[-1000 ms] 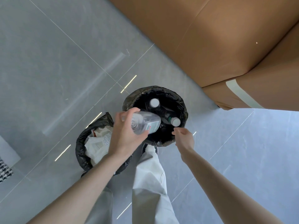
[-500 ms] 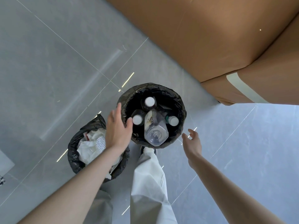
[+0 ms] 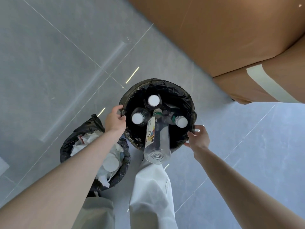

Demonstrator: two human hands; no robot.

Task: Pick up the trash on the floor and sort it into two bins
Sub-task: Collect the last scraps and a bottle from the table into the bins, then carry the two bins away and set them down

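The left hand [image 3: 115, 120] and right hand [image 3: 198, 138] curl their fingers over opposite sides of the bottle bin [image 3: 158, 85] rim. The clear bottle [image 3: 156, 139] stands neck-down inside, base poking out; it looks light, slick and crushable, best gripped mid-body

clear bottle [image 3: 157, 138] neck-down in black-lined bin [image 3: 165, 84]

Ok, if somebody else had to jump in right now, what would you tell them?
Left hand grips the bottle bin rim on its left; right hand grips the right side.
Clear bottle stands cap-down in that bin, base poking above the rim, among three white-capped bottles.
Paper bin beside it holds crumpled paper.
Done: this trash is sorted. Left: check the floor beyond this view for more.
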